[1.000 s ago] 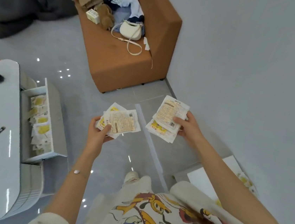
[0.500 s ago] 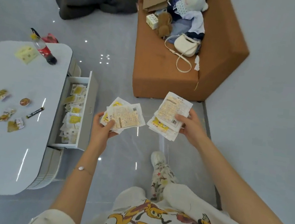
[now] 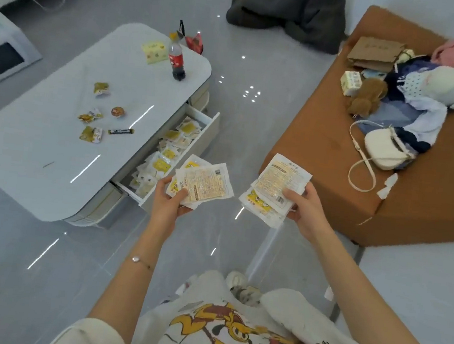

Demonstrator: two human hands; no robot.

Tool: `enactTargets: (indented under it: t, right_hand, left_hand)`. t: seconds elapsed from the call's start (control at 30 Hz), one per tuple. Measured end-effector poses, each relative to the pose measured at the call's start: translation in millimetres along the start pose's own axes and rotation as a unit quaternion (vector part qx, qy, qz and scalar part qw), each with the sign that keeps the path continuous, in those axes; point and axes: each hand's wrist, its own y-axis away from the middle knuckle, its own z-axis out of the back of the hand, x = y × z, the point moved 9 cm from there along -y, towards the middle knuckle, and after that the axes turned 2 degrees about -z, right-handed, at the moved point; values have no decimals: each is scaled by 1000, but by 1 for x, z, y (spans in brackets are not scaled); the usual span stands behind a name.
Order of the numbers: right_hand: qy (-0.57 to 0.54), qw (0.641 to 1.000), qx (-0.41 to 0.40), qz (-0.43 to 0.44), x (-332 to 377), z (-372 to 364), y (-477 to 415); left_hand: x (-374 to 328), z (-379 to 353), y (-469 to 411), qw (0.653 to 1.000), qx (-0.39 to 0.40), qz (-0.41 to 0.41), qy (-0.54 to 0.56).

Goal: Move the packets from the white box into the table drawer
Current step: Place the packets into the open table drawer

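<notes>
My left hand (image 3: 167, 201) grips a fanned bunch of white-and-yellow packets (image 3: 205, 182), held above the floor just right of the open table drawer (image 3: 209, 134). My right hand (image 3: 305, 209) holds a thicker stack of the same packets (image 3: 275, 188), printed side up, in front of the brown seat. The drawer stands pulled out from the side of the white table (image 3: 38, 156) and holds several yellow packets (image 3: 162, 161). The white box is not in view.
On the table top lie small snack wrappers (image 3: 91, 133), a dark stick sachet (image 3: 121, 131), a cola bottle (image 3: 176, 62) and a yellow card. A brown seat (image 3: 321, 154) at right carries a white bag, soft toys and clothes. Dark cloth lies on the floor behind.
The view has swung left, so the table and drawer now sit nearer the middle. Both hands keep their packets and have come closer to the drawer.
</notes>
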Motion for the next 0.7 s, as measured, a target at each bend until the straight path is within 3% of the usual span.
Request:
enactTargets:
  t: [0.3, 0.7]
  right_hand:
    - [47, 996, 55, -43, 17, -74, -121]
    - [54, 987, 94, -119, 60, -220, -303]
  left_hand:
    - [7, 53, -53, 991, -131, -2, 31]
    - [-2, 130, -230, 971, -211, 79, 80]
